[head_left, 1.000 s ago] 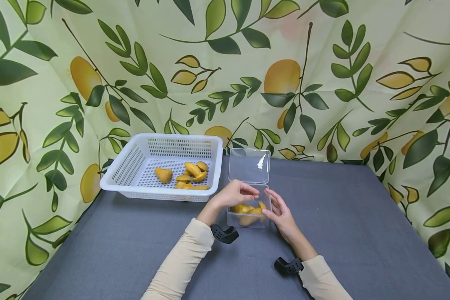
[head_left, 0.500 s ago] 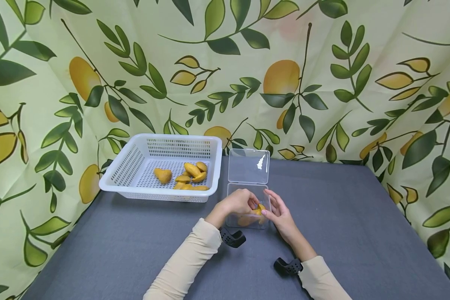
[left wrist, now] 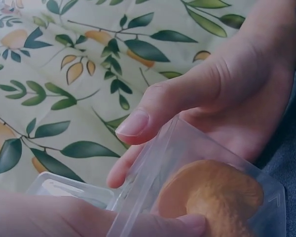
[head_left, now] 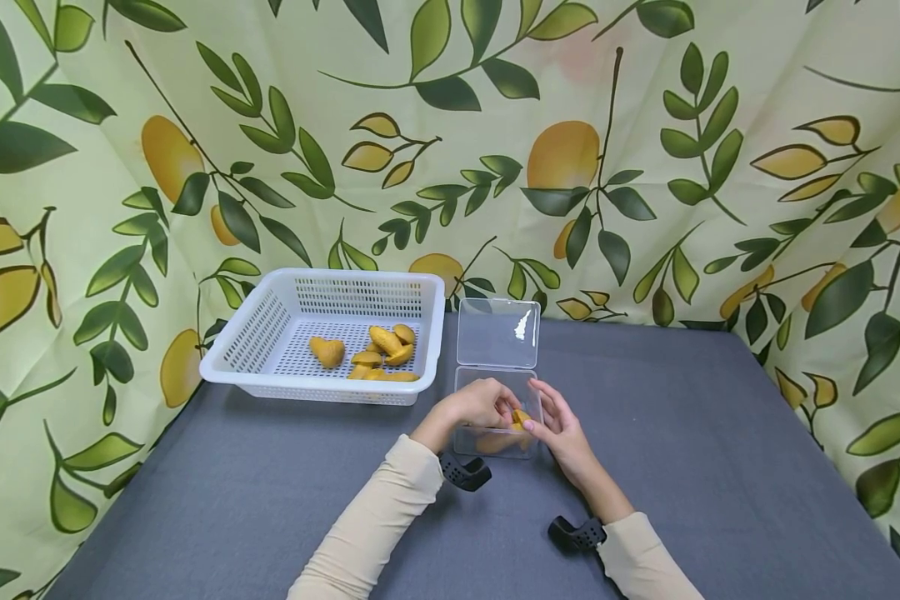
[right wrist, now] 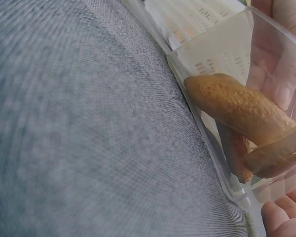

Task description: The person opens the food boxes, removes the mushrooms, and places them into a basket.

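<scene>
A small clear plastic box (head_left: pixel 462 443) holds several yellow-brown mushrooms (right wrist: pixel 237 103). Its hinged lid (head_left: pixel 495 333) stands folded back behind it. My left hand (head_left: pixel 482 403) reaches down inside, fingers curled at one mushroom (left wrist: pixel 214 185) by the right wall. In the left wrist view a left fingertip lies on that mushroom's stem; the other side of the hold is hidden. My right hand (head_left: pixel 561 423) grips the box's right side, thumb at the near corner and fingers farther back. The left hand covers part of the box's contents in the head view.
A white perforated basket (head_left: pixel 307 384) stands to the left, with several mushrooms (head_left: pixel 385 339) on its floor. Dark grey cloth (head_left: pixel 705 467) covers the table. A leaf-patterned curtain (head_left: pixel 465 142) hangs along the back and sides.
From above the box, my left hand has lowered into it and moved slightly right. The mushroom by the right wall has shifted slightly. My right hand stays on the box.
</scene>
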Tool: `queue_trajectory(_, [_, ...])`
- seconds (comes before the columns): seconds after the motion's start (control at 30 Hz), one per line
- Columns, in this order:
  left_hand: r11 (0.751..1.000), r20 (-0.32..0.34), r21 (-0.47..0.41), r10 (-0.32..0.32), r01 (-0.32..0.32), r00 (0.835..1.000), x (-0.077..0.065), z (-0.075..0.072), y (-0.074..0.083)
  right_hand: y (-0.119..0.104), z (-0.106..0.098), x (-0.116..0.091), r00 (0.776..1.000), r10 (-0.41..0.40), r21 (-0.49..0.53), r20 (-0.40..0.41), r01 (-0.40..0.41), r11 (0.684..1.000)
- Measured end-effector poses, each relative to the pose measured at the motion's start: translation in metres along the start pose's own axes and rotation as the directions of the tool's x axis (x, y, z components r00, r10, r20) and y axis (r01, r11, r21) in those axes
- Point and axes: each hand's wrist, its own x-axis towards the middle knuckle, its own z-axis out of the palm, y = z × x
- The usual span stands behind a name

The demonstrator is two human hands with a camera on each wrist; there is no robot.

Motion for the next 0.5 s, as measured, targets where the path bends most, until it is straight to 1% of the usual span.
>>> queue_trajectory(0.1, [1.000, 0.001, 0.008, 0.004, -0.004, 1.000, 0.0007, -0.0001, -0.0003, -0.0003, -0.0003, 0.0005, 1.000, 0.019, -0.021, -0.009, -0.020, 1.000])
queue_trajectory(0.23, [1.000, -0.014, -0.016, 0.001, -0.001, 1.000, 0.0004, -0.0007, -0.0001, -0.0007, -0.0008, 0.0011, 0.998, 0.053, -0.056, -0.020, -0.054, 0.997])
queue_trajectory(0.33, [1.000, -0.038, -0.024, 0.002, -0.003, 0.999, -0.0008, -0.0012, 0.0004, -0.0006, -0.0012, 0.0011, 0.998, 0.056, -0.050, -0.015, -0.057, 0.997])
queue_trajectory(0.5, [1.000, -0.068, 0.003, 0.024, -0.024, 0.997, -0.0035, -0.0020, 0.0023, 0.0002, -0.0020, 0.0011, 0.998, 0.054, -0.035, -0.011, -0.055, 0.998])
